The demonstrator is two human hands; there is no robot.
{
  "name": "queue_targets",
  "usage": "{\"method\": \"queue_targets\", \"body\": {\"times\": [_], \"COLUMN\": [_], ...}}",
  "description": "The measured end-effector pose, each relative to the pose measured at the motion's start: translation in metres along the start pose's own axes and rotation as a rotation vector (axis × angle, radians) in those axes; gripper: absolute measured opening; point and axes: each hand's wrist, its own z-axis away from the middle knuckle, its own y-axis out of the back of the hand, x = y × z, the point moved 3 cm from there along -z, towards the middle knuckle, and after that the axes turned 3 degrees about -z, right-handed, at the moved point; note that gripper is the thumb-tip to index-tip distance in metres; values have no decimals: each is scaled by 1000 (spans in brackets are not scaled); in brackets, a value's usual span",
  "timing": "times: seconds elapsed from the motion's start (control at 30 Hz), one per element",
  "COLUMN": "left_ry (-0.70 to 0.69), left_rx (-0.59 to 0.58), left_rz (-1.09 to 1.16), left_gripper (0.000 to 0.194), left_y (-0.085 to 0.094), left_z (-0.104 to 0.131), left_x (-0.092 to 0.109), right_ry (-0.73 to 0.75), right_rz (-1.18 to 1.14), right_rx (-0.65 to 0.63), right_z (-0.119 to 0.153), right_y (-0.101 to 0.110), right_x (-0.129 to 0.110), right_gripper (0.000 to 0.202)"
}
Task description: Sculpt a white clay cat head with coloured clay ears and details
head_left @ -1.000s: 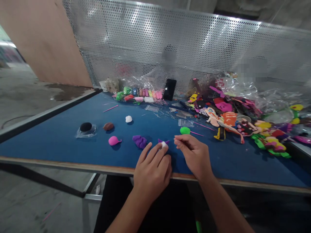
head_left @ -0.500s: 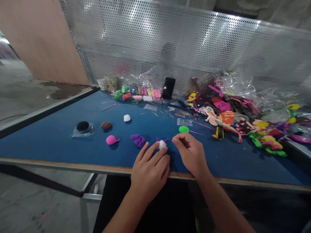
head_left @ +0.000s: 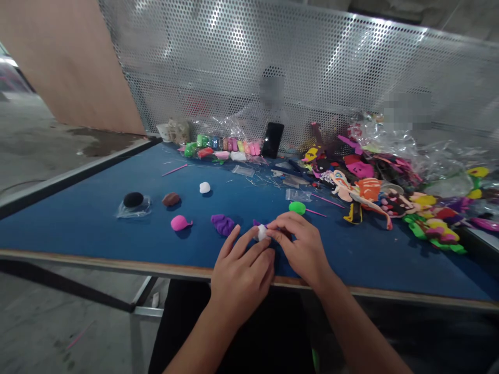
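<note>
While the head view looks down across my smooth blue tabletop (head_left: 97, 218), I see soft, clay-like shapes strewn before me: a folded, lobed purple lump (head_left: 222, 225), a glossy pink ball with a thin tail (head_left: 180, 223), a rough brown lump (head_left: 170, 199), a smooth black oval (head_left: 133, 199) on a crinkled clear plastic wrapper (head_left: 142, 210), a small white blob (head_left: 205, 187), and a rounded green lump (head_left: 297, 208) next to a thin pink stick (head_left: 316, 212). A second ago my right hand (head_left: 270, 231) stood apart from my left hand (head_left: 241, 275); now its thumb and index fingertip have come over to the work, covering part of it. That work, a small white clay-like ball with a pointed purple piece behind it (head_left: 261, 233), sits right of the purple lump, near the table's front edge. It looks matte and rounded, partly hidden by my fingers. My left fingertips rest against it; whether the thumb closes underneath, I can't tell. My right thumb and index meet at its right side, but I can't tell whether they pinch anything.
</note>
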Motion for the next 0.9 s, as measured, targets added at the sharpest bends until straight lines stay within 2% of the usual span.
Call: {"method": "queue_targets", "body": {"times": [0.37, 0.53, 0.8, 0.9], "left_ry": [27, 30, 35, 37], "left_rx": [-17, -14, -4, -8], "left_rz": [21, 21, 24, 28], "left_gripper": [12, 12, 12, 12], "left_y": [-1, -2, -1, -1], "left_z": [0, 1, -1, 0], "left_x": [-1, -2, -1, -1], "right_ry": [94, 59, 14, 11], "right_rz": [136, 215, 226, 223], "right_rx": [-36, -62, -60, -50], "right_z": [1, 2, 3, 5], "right_y": [-4, -7, -5, -3], "right_x": [-1, 0, 4, 4], "right_gripper": [13, 14, 19, 15]}}
